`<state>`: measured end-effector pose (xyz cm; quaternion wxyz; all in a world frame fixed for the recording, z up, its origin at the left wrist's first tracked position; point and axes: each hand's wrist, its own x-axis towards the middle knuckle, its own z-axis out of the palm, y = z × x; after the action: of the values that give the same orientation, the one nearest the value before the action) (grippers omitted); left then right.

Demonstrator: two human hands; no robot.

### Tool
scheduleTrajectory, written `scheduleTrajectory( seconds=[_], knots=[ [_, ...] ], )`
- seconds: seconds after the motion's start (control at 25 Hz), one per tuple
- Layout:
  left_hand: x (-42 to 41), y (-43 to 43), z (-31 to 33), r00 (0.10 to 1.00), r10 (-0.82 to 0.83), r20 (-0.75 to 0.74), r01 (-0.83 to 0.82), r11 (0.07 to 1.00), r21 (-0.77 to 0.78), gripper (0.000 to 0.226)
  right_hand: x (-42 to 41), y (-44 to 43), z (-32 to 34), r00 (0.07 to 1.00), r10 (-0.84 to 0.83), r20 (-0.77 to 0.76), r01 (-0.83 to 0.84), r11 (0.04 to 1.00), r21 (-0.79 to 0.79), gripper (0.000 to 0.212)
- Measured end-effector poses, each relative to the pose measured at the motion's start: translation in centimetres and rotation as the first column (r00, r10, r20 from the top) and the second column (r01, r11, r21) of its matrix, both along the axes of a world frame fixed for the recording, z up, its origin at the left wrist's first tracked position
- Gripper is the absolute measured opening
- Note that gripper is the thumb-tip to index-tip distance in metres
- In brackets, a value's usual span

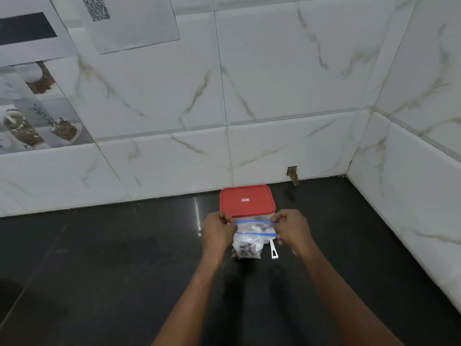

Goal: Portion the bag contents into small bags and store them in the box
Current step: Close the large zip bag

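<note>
Looking at how far along this is: both hands are pinching the top corners of a small clear plastic zip bag with a blue seal strip [248,242]. The left hand [218,229] has one end and the right hand [290,229] the other, with the fingers [225,219] curled tight on the plastic. The bag hangs between the fingers, and I can't tell if its bottom touches the dark glossy worktop [124,245].

There are dark and pale bits sitting low in the bag, so I'd say this one is already loaded. The two blue lines look spread apart, so sealing is probably still to do.

Just behind the fingers sits a clear squarish plastic box with a red lid [247,201], and the lid is on. Storing hasn't happened for this bag, then. Whether other bags are inside already, I can't tell.

A white plastic handle-like piece [273,250] lies just below the right fingers, beside the bag.
</note>
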<state>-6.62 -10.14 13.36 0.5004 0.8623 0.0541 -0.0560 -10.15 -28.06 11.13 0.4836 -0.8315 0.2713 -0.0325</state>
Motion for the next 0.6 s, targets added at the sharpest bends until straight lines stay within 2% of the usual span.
scheduleTrajectory(
  seconds=[0.04,0.08,0.12,0.2,0.24,0.32,0.4,0.44,0.48,0.56,0.6],
  knots=[
    [0.4,1.0,0.1,0.996,-0.07,-0.052,0.062,0.988,-0.142,0.014,0.1,-1.1,0.1,0.999,-0.019,0.049,0.004,0.959,0.285,0.017],
    [0.7,1.8,0.3,0.987,-0.149,-0.061,0.132,0.967,-0.219,0.017,0.0,-2.1,0.3,0.995,-0.022,0.096,-0.023,0.894,0.448,0.013],
    [0.8,2.4,0.3,0.977,-0.211,-0.028,0.201,0.959,-0.199,0.025,-0.2,-2.8,0.7,0.989,0.001,0.149,-0.081,0.846,0.527,0.01],
    [1.1,2.4,0.4,0.97,-0.234,0.07,0.237,0.97,-0.045,0.025,-0.3,-3.5,1.6,0.969,0.11,0.223,-0.214,0.826,0.522,0.02],
    [1.1,2.2,0.5,0.968,-0.219,0.12,0.218,0.976,0.02,0.019,-0.3,-3.5,1.8,0.958,0.175,0.228,-0.26,0.867,0.425,0.026],
    [1.3,1.7,0.3,0.968,-0.186,0.169,0.174,0.981,0.08,0.007,0.0,-3.3,2.0,0.951,0.237,0.199,-0.259,0.961,0.093,0.022],
    [1.6,1.9,0.2,0.977,-0.168,0.134,0.172,0.985,-0.022,0.005,0.3,-3.1,2.2,0.951,0.257,0.172,-0.203,0.939,-0.277,0.008],
    [1.7,2.1,0.0,0.98,-0.167,0.107,0.181,0.974,-0.136,0.009,0.3,-3.1,2.2,0.947,0.256,0.196,-0.179,0.923,-0.341,0.005],
    [1.6,2.3,0.1,0.982,-0.17,0.087,0.187,0.946,-0.264,0.011,0.3,-3.1,2.2,0.94,0.245,0.239,-0.17,0.939,-0.298,0.005],
    [1.3,2.2,0.2,0.982,-0.169,0.08,0.186,0.829,-0.528,0.015,0.3,-2.7,2.2,0.92,0.152,0.362,-0.176,0.984,0.033,0.006],
    [1.2,2.0,0.0,0.985,-0.16,0.065,0.163,0.743,-0.649,0.021,0.1,-2.4,2.3,0.913,0.075,0.402,-0.172,0.962,0.21,0.006]
  ],
)
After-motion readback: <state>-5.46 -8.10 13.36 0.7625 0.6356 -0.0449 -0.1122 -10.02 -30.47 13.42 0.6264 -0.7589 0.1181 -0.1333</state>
